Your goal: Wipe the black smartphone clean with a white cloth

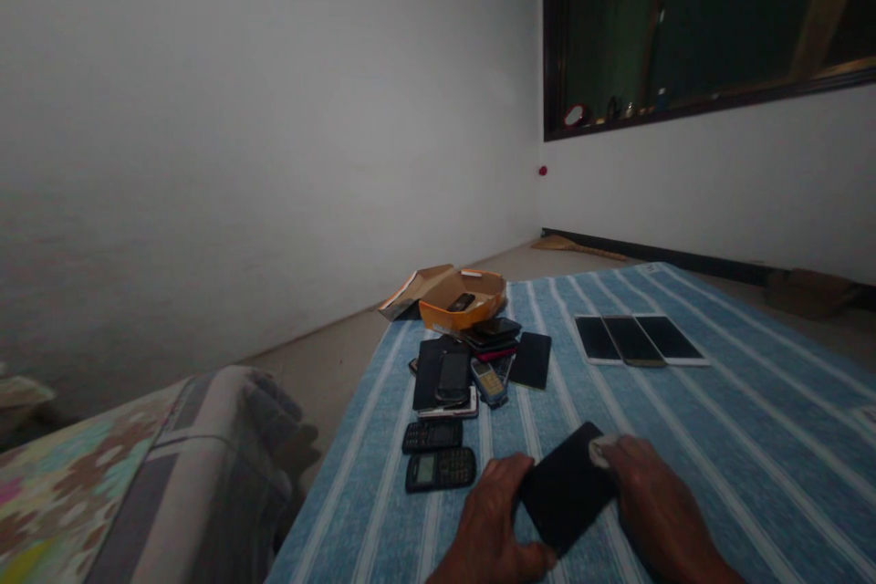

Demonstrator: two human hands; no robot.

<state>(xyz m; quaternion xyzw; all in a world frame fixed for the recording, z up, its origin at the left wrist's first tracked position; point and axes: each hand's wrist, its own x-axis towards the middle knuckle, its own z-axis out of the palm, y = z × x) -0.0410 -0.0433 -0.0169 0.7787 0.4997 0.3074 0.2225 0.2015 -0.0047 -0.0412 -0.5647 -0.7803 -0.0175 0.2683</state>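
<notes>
My left hand [494, 520] grips the left edge of a black smartphone [565, 488] that is held just above a blue striped cloth [718, 438]. My right hand [650, 502] rests on the phone's right side, pressing a small white cloth or wipe [602, 452] onto its top corner. Both hands have their fingers closed around what they hold.
Two small black keypad phones [438, 453] lie left of my hands. A pile of phones [479, 360] sits farther back beside an orange box [462, 297]. Three smartphones [636, 339] lie in a row at the right. A patterned cushion [137, 474] stands at the left.
</notes>
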